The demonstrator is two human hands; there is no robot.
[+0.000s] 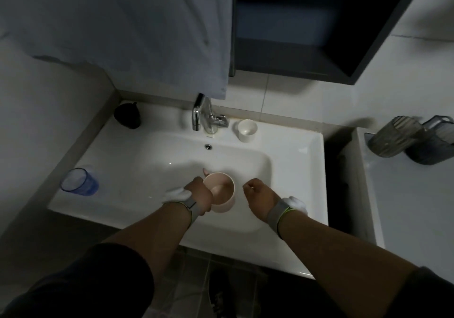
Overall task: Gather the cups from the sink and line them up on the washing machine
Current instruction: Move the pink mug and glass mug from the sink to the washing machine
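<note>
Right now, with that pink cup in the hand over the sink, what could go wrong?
The left hand holds the pink cup from one side only, over the hard basin of the sink; it might slip and crack. The blue cup stands close to the sink's outer edge, so a bumping elbow could knock it off. The room is dim, so the black cup in the corner is easy to miss.

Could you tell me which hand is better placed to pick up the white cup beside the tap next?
The right hand. It looks empty and is on the white cup's side of the sink, while the left hand already holds the pink cup.
</note>
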